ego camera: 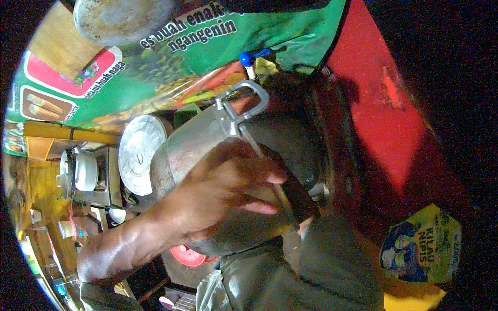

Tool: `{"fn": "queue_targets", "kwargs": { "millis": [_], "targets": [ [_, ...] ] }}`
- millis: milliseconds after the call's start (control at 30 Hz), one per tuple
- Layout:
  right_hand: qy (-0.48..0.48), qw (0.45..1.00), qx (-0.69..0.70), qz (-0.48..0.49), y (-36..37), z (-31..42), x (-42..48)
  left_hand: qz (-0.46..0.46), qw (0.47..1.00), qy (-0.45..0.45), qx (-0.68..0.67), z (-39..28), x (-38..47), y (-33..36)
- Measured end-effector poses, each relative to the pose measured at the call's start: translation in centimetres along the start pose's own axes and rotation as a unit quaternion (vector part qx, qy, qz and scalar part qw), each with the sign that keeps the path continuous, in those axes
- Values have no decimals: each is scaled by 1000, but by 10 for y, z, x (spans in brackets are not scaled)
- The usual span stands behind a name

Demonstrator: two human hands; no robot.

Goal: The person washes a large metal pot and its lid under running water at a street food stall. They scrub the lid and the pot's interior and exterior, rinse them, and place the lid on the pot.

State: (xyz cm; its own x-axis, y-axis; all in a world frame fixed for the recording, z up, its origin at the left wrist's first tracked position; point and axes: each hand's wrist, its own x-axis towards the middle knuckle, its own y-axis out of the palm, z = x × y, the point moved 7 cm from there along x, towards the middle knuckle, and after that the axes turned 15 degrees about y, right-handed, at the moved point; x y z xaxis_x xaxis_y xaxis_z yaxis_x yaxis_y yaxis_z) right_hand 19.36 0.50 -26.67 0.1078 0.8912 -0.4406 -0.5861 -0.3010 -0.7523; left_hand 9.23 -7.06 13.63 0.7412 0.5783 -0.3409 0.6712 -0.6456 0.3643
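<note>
A large metal pot [194, 151] is tilted before me, its dark mouth facing right. Its loop handle [253, 99] stands out from the upper end of the rim. My left hand [229, 186] reaches in from the lower left, slightly blurred. A finger crosses the pot's rim while the thumb appears to press the outer wall. Grey-green clothing [264, 280] lies just below the pot. My right hand cannot be made out; the pot's inside and the area right of it are dark.
A green printed banner [155, 77] hangs behind a blue-handled tap [246, 60]. A round metal lid [136, 136] stands left of the pot. Farther left, a stove [113, 171] bears a pot [86, 171]. A red plastic item [186, 255] lies below; a yellow printed packet [443, 248] is lower right.
</note>
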Motion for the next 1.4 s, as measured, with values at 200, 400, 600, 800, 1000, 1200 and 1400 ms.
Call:
{"fn": "queue_targets", "kwargs": {
  "millis": [200, 400, 600, 800, 1000, 1200, 1400],
  "targets": [
    [-3, 1000, -1, 0, 0, -5, -1, 58, 997, -1, 49, -1, 4, 23],
    [-1, 1000, 5, -2, 0, -2, -5, 155, 967, 52, 194, -3, 6, 41],
    [-6, 1000, -4, 5, 2, 1, -4, 157, 966, 36, 202, 16, 18, 65],
    [-6, 1000, -7, 4, 2, -3, -2, 134, 974, 30, 181, 18, 23, 65],
    [7, 1000, 8, -5, -8, -5, 2, 61, 990, 35, 126, 2, -4, 32],
    [36, 998, 42, -34, -52, -27, 11, -159, 981, 106, 33, -7, -90, -72],
    [82, 992, 76, -58, -100, -68, 37, -317, 941, 118, 15, 57, -93, -129]
  ]
}}
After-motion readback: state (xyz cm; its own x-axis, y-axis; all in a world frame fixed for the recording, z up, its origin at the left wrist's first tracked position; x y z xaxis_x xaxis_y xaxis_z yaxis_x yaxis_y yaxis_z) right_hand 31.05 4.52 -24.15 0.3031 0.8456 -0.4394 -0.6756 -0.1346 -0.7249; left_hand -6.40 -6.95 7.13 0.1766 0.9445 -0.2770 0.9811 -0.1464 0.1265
